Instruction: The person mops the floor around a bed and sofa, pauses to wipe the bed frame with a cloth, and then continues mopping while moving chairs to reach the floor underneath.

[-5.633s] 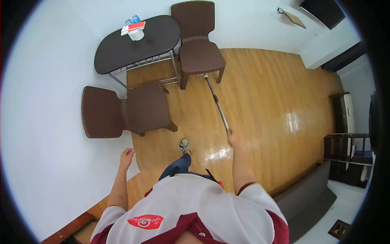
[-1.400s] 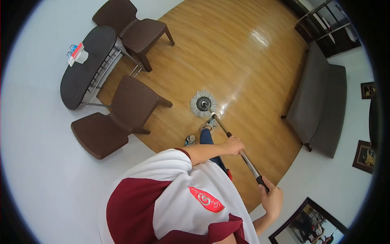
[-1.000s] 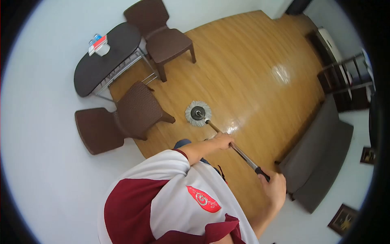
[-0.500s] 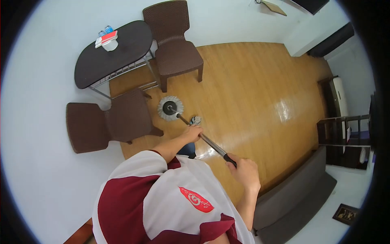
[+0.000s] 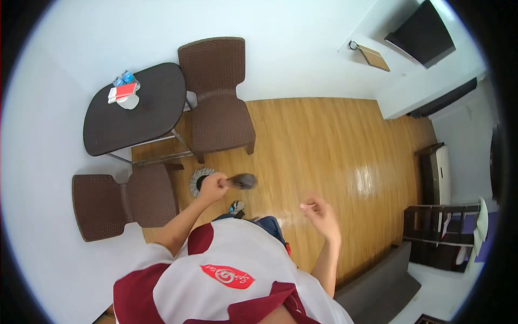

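Observation:
A mop stands steeply on the floor, its grey-white stringy head (image 5: 195, 186) partly hidden behind my left hand (image 5: 215, 188). That hand is wrapped round the mop's handle, and the dark grip end (image 5: 243, 181) points up toward me, slightly blurred. Off to the right, my right hand (image 5: 322, 217) is in the air, apart from the handle. Its fingers are loosely bent and a little smeared, with nothing in them. My shoe (image 5: 236, 206) shows on the floor just below the mop.
A brown woven chair (image 5: 224, 121) and another chair (image 5: 154, 194) stand by a dark table (image 5: 156, 97) holding a tissue box and bottles. A grey sofa (image 5: 377, 289) and a dark shelf rack (image 5: 440, 237) are on the right. Wood floor (image 5: 313, 146) extends ahead.
My right hand has let go of the mop handle. The handle has swung from slanting down toward me to nearly upright in my left hand. The view has tilted up, showing more wall.

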Available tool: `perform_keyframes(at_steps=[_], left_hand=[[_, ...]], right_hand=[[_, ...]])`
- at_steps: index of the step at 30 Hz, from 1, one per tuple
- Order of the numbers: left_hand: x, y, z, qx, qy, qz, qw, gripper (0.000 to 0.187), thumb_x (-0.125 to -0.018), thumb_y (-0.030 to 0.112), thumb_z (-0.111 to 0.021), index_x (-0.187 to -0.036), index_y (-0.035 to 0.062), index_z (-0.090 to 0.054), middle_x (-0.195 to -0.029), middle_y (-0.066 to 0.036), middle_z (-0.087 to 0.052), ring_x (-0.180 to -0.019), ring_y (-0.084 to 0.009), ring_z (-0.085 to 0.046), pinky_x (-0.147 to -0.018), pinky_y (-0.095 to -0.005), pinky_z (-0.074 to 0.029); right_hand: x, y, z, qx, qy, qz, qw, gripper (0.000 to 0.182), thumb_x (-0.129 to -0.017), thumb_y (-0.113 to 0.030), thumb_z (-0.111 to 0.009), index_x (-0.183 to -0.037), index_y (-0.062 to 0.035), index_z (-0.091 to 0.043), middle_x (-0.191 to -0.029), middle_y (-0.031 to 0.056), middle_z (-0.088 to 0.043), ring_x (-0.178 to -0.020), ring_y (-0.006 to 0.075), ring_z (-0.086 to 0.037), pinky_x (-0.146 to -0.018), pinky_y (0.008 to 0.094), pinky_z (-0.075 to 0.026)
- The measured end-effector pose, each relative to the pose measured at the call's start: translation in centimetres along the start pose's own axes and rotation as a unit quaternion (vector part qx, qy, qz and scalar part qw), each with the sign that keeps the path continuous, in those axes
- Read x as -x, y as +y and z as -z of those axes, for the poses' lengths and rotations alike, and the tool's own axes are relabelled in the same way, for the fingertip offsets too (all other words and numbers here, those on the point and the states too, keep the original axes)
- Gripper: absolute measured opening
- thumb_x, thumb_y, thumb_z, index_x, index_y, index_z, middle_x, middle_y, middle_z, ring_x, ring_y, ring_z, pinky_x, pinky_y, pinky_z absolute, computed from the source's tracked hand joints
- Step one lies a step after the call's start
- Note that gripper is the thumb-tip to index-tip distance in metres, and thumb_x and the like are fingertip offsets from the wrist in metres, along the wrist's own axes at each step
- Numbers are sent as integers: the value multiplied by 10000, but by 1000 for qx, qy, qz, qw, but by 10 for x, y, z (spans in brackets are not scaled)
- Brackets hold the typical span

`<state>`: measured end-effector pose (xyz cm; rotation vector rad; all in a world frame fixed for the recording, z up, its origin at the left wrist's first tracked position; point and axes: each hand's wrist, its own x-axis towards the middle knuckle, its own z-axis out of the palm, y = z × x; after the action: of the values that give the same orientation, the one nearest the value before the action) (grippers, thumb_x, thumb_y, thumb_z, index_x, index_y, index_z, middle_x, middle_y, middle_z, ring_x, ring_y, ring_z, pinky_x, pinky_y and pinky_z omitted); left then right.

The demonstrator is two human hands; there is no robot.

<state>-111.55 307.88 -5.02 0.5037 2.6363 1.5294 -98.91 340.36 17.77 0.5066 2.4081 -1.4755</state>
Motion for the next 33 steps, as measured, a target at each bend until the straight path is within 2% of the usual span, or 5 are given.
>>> perform_keyframes(at_steps=[12, 19, 21, 23, 33], left_hand=[[-25, -9, -4, -57, 297, 307, 903, 329, -968, 199, -603, -720, -8, -537, -666, -78, -587, -660, -147, -550, -626, -326, -457], [4, 23, -31, 17, 469, 374, 800, 302, -963, 250, -616, -818, -12, -653, -823, -127, -707, -781, -207, -648, -765, -368, -517], [5, 32, -33, 1, 447, 422, 789, 292, -981, 248, -597, -846, -9, -630, -912, -127, -709, -853, -200, -646, -821, -360, -513], [4, 45, -45, -4, 441, 454, 774, 286, -987, 258, -591, -879, -5, -629, -979, -134, -713, -911, -210, -651, -854, -362, -511], [-7, 56, -83, -34, 432, 495, 754, 234, -962, 247, -621, -969, 17, -665, -1021, -99, -720, -907, -220, -659, -830, -349, -509]], right_hand=[[-405, -52, 24, 49, -318, 139, 937, 565, -877, -411, -721, -1312, -69, -604, -1043, 93, -683, -882, 181, -628, -805, 341, -515], [-748, -169, -52, 109, -77, 347, 928, 553, -861, -390, -709, -1279, -41, -610, -1113, 154, -672, -967, 277, -653, -860, 385, -517], [-814, -191, -86, 247, -1, 330, 911, 692, -856, -427, -677, -1388, -22, -500, -1360, 223, -549, -1271, 364, -521, -1053, 448, -422], [-854, -193, -115, 263, 16, 327, 908, 804, -832, -424, -713, -1406, 66, -436, -1420, 258, -489, -1348, 366, -449, -1124, 416, -359], [-807, -103, -36, 304, -46, 316, 898, 449, -820, -383, -735, -1114, -65, -617, -1019, 164, -695, -956, 362, -661, -809, 444, -503]])
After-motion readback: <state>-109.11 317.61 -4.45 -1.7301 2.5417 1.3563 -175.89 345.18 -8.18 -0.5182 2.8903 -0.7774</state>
